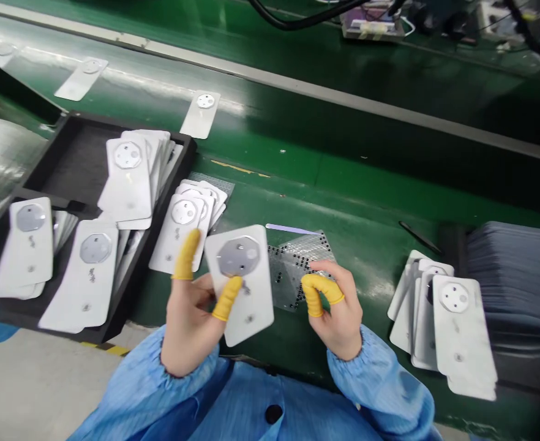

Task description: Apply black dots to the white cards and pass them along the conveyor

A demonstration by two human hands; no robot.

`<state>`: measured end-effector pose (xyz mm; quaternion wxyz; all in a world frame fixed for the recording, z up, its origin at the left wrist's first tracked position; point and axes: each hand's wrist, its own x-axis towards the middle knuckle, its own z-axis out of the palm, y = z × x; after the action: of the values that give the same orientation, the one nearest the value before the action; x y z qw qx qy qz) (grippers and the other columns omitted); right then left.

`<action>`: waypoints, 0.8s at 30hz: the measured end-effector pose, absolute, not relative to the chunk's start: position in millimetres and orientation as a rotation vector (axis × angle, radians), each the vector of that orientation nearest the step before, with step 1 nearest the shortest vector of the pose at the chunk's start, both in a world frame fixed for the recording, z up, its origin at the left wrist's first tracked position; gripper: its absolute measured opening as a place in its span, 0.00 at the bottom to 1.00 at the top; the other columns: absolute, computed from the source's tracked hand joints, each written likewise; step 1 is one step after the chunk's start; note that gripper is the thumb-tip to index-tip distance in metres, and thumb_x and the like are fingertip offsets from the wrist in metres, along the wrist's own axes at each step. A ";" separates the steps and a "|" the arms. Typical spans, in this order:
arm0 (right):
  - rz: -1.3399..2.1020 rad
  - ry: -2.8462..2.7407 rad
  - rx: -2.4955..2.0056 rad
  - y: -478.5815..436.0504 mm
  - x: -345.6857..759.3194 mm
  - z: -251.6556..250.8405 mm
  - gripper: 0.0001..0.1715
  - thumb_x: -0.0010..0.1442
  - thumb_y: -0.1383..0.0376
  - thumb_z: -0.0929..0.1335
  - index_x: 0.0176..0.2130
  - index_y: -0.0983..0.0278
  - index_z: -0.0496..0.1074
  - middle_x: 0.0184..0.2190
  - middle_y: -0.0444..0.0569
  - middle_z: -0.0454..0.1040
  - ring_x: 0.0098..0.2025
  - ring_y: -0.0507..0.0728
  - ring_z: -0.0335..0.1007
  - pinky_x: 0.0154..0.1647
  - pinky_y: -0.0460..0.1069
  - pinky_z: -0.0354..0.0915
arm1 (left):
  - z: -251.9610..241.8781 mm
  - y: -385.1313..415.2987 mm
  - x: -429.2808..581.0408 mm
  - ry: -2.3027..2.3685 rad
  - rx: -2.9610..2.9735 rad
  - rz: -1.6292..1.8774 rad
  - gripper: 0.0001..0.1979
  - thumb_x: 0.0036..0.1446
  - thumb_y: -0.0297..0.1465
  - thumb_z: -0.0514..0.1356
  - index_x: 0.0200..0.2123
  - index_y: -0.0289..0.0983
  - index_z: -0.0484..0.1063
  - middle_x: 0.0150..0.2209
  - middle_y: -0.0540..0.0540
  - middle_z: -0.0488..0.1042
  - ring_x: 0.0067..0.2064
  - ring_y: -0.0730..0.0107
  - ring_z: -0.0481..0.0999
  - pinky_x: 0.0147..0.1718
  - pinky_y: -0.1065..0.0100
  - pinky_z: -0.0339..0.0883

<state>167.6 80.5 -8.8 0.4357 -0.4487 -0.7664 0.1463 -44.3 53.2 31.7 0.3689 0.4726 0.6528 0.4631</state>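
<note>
My left hand (191,327), with yellow finger cots on its thumb and index finger, holds a white rounded panel (258,300) tilted above the bench. The panel bears a grey octagonal inset with small dark spots, and faint dark markings below it. My right hand (341,312) has its yellow-cotted thumb and index finger pinched together; whatever is between the tips is too small to make out. Beneath that hand lies clear plastic sheeting (285,288) dotted with rows of small black pieces. A thin lilac stick (292,229) rests along the sheeting's far edge.
On the left, a black divided tray (188,159) holds stacks of similar panels. Another panel stack (166,251) sits beside it, and one more (465,331) lies at right, near piled dark trays (518,275). Single panels (199,125) lie on the metal-edged strip behind. A black tool (419,237) lies at right.
</note>
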 end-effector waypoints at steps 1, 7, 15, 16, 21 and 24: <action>0.338 -1.885 -1.097 80.0 162.3 -2.6 0.18 0.61 0.73 0.66 0.49 0.59 0.68 0.43 0.52 0.75 0.47 0.59 0.73 0.54 0.61 0.69 | 33.7 54.5 -32.6 1.638 1.250 1.145 0.35 0.57 0.31 0.63 0.66 0.39 0.54 0.27 0.52 0.81 0.22 0.69 0.78 0.23 0.72 0.75; 0.325 -1.888 -1.081 77.9 154.6 15.5 0.22 0.63 0.71 0.62 0.55 0.55 0.64 0.42 0.47 0.77 0.47 0.57 0.75 0.61 0.61 0.63 | 38.3 57.7 3.1 1.478 1.549 1.016 0.03 0.52 0.28 0.64 0.28 0.36 0.78 0.17 0.54 0.74 0.16 0.74 0.72 0.15 0.76 0.67; 0.269 -2.166 -1.125 63.9 171.3 26.4 0.21 0.61 0.66 0.64 0.54 0.60 0.68 0.56 0.56 0.71 0.63 0.67 0.61 0.61 0.68 0.60 | 40.2 56.2 5.2 1.448 1.548 1.073 0.07 0.53 0.29 0.62 0.35 0.36 0.79 0.22 0.51 0.79 0.19 0.73 0.75 0.19 0.76 0.70; 0.292 -2.159 -1.153 63.5 170.7 25.9 0.21 0.61 0.64 0.65 0.55 0.57 0.68 0.56 0.54 0.71 0.63 0.67 0.61 0.61 0.68 0.61 | 39.2 55.6 5.0 1.438 1.554 1.076 0.07 0.53 0.29 0.62 0.36 0.36 0.79 0.22 0.50 0.79 0.19 0.73 0.75 0.19 0.76 0.70; 0.382 -2.121 -1.277 69.7 166.2 26.7 0.21 0.59 0.57 0.69 0.53 0.49 0.69 0.52 0.45 0.74 0.60 0.63 0.66 0.54 0.57 0.72 | 35.5 55.3 3.1 1.366 1.618 1.080 0.13 0.53 0.25 0.61 0.43 0.37 0.77 0.25 0.49 0.80 0.23 0.70 0.78 0.22 0.75 0.71; 0.429 -2.101 -1.287 69.3 166.5 28.3 0.21 0.58 0.58 0.71 0.52 0.49 0.70 0.52 0.46 0.74 0.59 0.63 0.68 0.54 0.57 0.73 | 35.8 57.2 3.3 1.344 1.661 1.088 0.17 0.51 0.23 0.61 0.46 0.36 0.76 0.26 0.49 0.80 0.22 0.71 0.78 0.23 0.76 0.70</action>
<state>166.5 69.3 28.3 0.3149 -0.4883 -0.7974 0.1628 3.3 57.2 35.8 0.3637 0.6453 0.5221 0.4227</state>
